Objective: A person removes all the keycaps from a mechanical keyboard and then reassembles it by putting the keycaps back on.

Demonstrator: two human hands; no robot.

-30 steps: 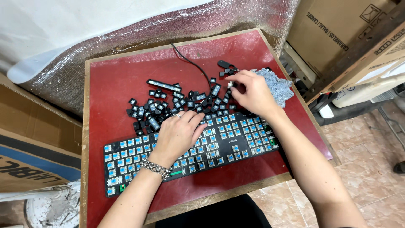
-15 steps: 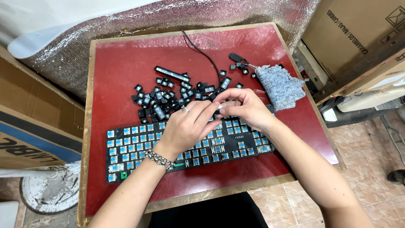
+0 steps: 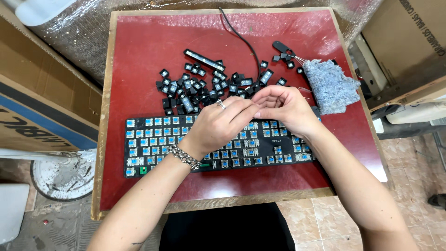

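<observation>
Two bare hands meet above the middle of a black keyboard (image 3: 153, 148), its caps stripped off so that rows of blue switches show; the left hand (image 3: 218, 123), with a ring on one finger and a chain bracelet (image 3: 185, 157) at the wrist, has its fingers drawn together toward the right hand (image 3: 283, 109), whose fingertips curl in to meet them; whether a small piece is pinched between them cannot be told, for the fingers hide the spot. Just beyond both hands lies a heap of loose black keycaps (image 3: 195, 88), with one long bar-shaped cap (image 3: 203, 59) at its far edge; a black cable (image 3: 241, 39) runs away past the heap. Beyond the right hand and to its outer side rests a grey-blue cloth (image 3: 332, 86), and farther off a small wire keycap puller (image 3: 284, 49). All of it sits on a red table (image 3: 139, 46) with a wooden rim; cardboard boxes (image 3: 37, 107) stand off to the left hand's outer side.
</observation>
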